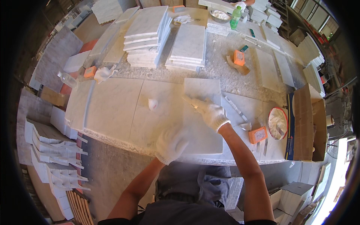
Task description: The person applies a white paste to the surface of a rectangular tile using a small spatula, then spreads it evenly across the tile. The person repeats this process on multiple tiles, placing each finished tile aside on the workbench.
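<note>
A pale marble slab (202, 87) lies before me on the work table, its near end close to the table's front edge. Over its right half is my right hand (210, 112), in a white knitted glove, with fingers closed and pointing left. Something small and pale shows at those fingertips, too unclear to name. My left hand (171, 144), also gloved, is smeared by motion at the slab's near left edge; its fingers cannot be made out. Left of the slab, a small white rounded object (152, 104) sits on another marble slab (112, 101).
To the right lie a white tube (235, 108), an orange box (258, 135), a red-rimmed bowl (285, 125) of white powder and a cardboard box (302, 127). Slab stacks (144, 41) stand farther back, near a green bottle (235, 18). Another person's gloved hand (240, 5) shows at the far side.
</note>
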